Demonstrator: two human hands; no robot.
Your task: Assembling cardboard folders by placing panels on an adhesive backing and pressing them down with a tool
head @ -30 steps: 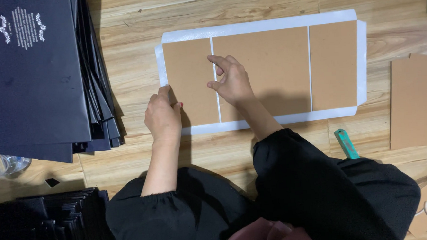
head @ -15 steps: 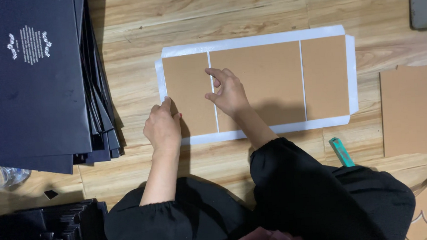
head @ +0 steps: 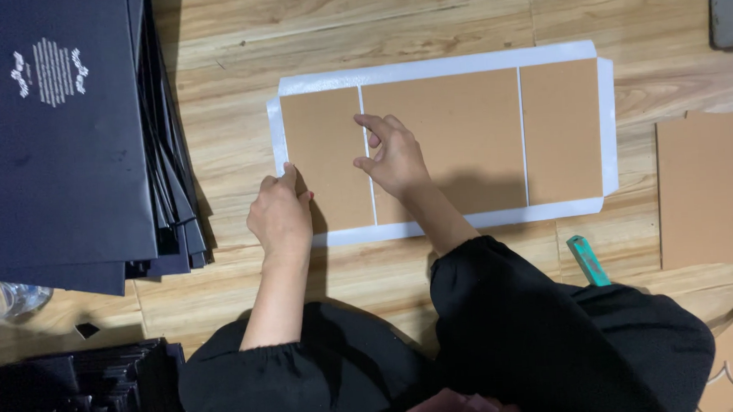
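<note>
We had three cardboard panels (head: 447,143) laid on the white sheet (head: 605,127); left hand (head: 281,215) pinched its edge, right hand (head: 393,159) pressed flat, borders unfolded.

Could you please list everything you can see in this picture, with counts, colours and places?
white sheet: one, white, flat on the floor at centre, under the panels.
cardboard panels: three, brown, side by side on the white sheet.
stack of dark sheets: one, navy, upper left.
dark pile: one, black, lower left.
loose cardboard: one piece, brown, right edge.
teal tool: one, teal, floor below the sheet's right end.
wooden floor: light wood, beneath everything.
left hand: at the sheet's left edge.
right hand: fingers on the seam between two panels.
sleeves: two, black, bottom.
</note>
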